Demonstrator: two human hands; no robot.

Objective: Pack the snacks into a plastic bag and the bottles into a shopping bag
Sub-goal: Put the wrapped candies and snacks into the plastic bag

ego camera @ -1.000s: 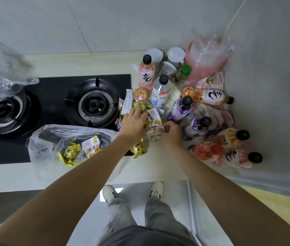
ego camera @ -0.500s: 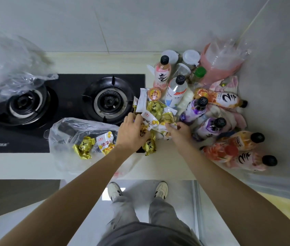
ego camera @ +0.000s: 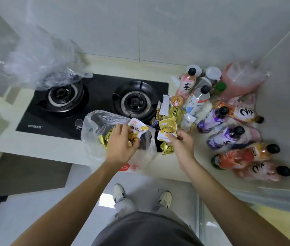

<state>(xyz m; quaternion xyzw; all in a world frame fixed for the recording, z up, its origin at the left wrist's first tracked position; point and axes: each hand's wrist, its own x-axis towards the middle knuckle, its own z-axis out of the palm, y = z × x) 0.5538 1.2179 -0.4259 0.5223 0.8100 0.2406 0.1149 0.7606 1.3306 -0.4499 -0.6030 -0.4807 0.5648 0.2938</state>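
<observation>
A clear plastic bag [ego camera: 96, 123] lies open on the counter edge in front of the stove, with gold-wrapped snacks inside. My left hand [ego camera: 121, 144] is over its mouth, shut on a white and yellow snack packet [ego camera: 137, 129] and some gold pieces. My right hand [ego camera: 180, 143] is just right of the bag, gripping a yellow snack packet [ego camera: 167, 127] by its lower edge. More snacks [ego camera: 173, 112] are piled behind it. Several drink bottles [ego camera: 227, 137] stand or lie along the right side of the counter.
A black two-burner gas stove [ego camera: 94, 96] sits behind the bag. A crumpled clear bag [ego camera: 41, 68] rests over the left burner. A pink bag [ego camera: 240, 80] and white-lidded jars [ego camera: 211, 73] stand in the back right corner by the wall. The counter edge [ego camera: 34, 148] runs below.
My left hand has moved left from the snack pile to the plastic bag's mouth with snacks in it. My right hand has lifted a yellow packet from the pile.
</observation>
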